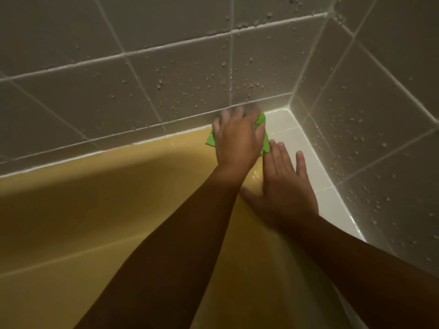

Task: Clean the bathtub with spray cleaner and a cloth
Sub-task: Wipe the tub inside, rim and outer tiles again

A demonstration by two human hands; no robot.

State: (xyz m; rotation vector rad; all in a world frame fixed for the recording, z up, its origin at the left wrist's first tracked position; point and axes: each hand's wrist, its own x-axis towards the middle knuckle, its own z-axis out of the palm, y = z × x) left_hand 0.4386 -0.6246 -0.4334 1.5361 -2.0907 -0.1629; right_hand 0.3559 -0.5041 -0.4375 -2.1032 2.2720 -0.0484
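Pressing green cloth (210,140) flat under left hand (237,141) fingers; bracing right hand (283,188), fingers splayed, empty, on wet bathtub rim (166,157): could slip.

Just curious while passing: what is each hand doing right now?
Left hand: open, pressing the green cloth.
Right hand: open, flat on the bathtub edge, holding nothing.
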